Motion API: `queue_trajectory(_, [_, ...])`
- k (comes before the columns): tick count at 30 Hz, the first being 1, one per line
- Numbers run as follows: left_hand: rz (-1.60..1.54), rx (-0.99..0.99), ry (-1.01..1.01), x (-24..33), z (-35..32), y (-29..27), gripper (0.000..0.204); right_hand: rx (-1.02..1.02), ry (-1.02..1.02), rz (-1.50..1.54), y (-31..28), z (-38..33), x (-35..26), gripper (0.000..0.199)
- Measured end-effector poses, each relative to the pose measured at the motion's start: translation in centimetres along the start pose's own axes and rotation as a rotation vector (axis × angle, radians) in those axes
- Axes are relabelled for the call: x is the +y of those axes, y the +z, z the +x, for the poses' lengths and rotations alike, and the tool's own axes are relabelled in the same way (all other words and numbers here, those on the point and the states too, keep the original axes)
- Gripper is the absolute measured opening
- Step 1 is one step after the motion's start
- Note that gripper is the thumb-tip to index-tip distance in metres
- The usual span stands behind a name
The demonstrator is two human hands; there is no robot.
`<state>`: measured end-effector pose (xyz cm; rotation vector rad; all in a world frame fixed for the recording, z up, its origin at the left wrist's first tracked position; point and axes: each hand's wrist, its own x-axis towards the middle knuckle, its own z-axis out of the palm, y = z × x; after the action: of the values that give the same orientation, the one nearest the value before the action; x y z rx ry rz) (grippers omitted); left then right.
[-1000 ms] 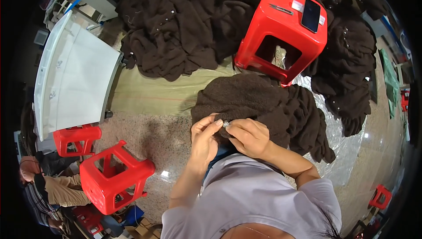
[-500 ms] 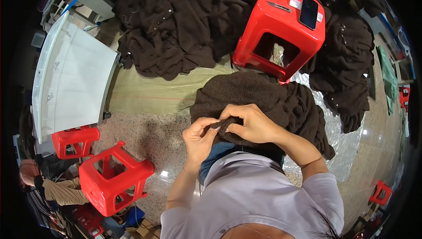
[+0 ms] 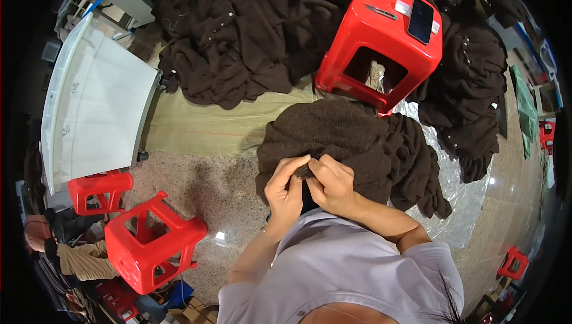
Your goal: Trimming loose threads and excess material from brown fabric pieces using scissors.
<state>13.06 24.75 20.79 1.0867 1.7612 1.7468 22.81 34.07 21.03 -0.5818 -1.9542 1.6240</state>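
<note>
Dark brown knitted fabric (image 3: pixel 333 127) lies bunched over my lap and trails off to the right. My left hand (image 3: pixel 285 187) pinches a small fold of it between thumb and fingers. Right beside it, my right hand (image 3: pixel 332 186) grips the same bit of fabric, fingers curled and knuckles up. The two sets of fingertips almost meet over the fold. Whether anything small, such as a needle, sits between the fingers cannot be made out.
Ahead stands a red plastic stool (image 3: pixel 381 38) bearing thread snips (image 3: pixel 380 12) and a phone (image 3: pixel 420 21). Brown fabric heaps (image 3: pixel 238 32) lie beyond. At left are a white plastic bin (image 3: pixel 98 103), another red stool (image 3: pixel 155 243) and a seated person (image 3: pixel 83 258).
Both hands have drawn slightly closer to my body and together. My right hand has turned, its fingers now curling tighter over the fold.
</note>
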Motion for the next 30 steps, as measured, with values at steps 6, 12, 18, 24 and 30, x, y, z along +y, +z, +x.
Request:
queue_trajectory(6, [-0.102,-0.115,-0.495,-4.2,0.0,-3.6,0.034,0.167,0.137,0.170,-4.7,1.5,3.2,0.009])
queue_trajectory(12, [-0.456,-0.012,-0.612,-2.0,0.9,-5.4,0.008,-0.083,0.003,-0.312,-5.5,3.4,-0.1,0.048])
queue_trajectory(18, [-0.347,-0.103,-0.644,-0.5,1.3,-5.6,0.010,-0.253,-0.132,-0.181,-3.0,3.9,0.3,0.012])
queue_trajectory(24, [-0.410,0.267,-0.543,-3.3,1.2,-3.8,0.013,-0.205,-0.264,-0.221,-0.1,1.3,-0.4,0.012])
queue_trajectory(30, [-0.379,0.532,-0.296,-4.0,3.0,-5.1,0.012,-0.254,-0.151,-0.243,-2.8,0.1,-1.4,0.021])
